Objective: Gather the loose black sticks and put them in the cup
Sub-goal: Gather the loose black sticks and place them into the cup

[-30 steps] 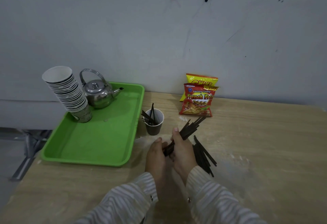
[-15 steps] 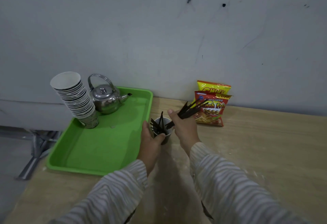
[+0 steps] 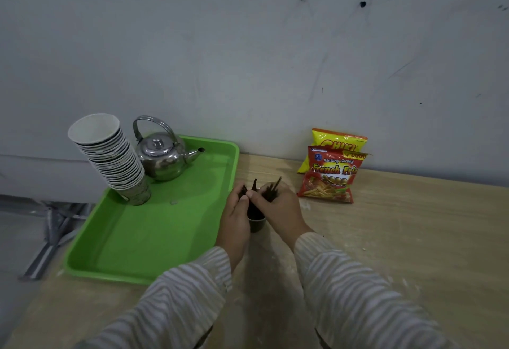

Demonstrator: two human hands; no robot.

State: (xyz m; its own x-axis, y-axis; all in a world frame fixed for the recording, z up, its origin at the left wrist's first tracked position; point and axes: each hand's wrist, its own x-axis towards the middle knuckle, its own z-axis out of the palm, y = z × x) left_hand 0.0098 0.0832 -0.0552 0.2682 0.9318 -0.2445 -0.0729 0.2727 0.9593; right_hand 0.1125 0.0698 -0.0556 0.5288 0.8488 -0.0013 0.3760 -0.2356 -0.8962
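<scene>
With our right hand (image 3: pixel 278 208) clamped on a bundle of black sticks (image 3: pixel 271 190) that we carried from the worktop (image 3: pixel 413 238) a second ago, we now lower them into the cup (image 3: pixel 256 224), which our left hand (image 3: pixel 235 219) steadies, so this batch is almost stored.

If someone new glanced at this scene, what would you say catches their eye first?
Probably the bright green tray at the left, carrying a leaning stack of paper cups and a steel kettle. Next, the left hand and right hand close around a cup of black sticks.
</scene>
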